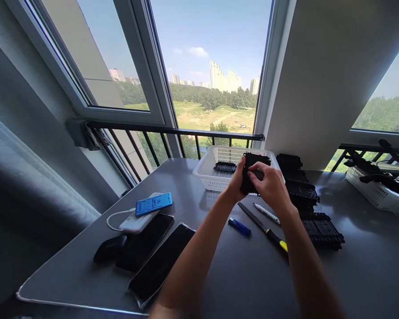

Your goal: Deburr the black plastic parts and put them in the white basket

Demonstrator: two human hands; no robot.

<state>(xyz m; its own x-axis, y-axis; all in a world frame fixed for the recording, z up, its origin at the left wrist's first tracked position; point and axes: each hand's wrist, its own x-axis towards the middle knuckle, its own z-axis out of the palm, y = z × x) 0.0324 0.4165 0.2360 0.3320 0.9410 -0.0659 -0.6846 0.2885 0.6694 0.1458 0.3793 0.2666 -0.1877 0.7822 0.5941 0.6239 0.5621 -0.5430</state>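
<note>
My left hand (pixel 236 182) grips a flat black plastic part (pixel 255 159) by its left side, holding it tilted up in front of the white basket (pixel 204 170). The part is roughly square with small teeth along its edges. My right hand (pixel 269 184) lies over the part's face, thumb and forefinger pinched together against it. Whatever sits between those fingertips is too small or hidden to tell. Inside the basket rests another black plastic part (pixel 225 167). Stacks of similar black parts (pixel 324 230) stand to the right of my right forearm.
Below my hands lie a blue lighter (pixel 240 227), a white marker (pixel 266 213) and a black-and-yellow knife-like tool (pixel 264 228). Leftward are a blue-screened phone (pixel 153 204), a white power bank (pixel 138 223), dark phones (pixel 161 261) and a mouse (pixel 109 249). Another basket (pixel 375 190) stands far right.
</note>
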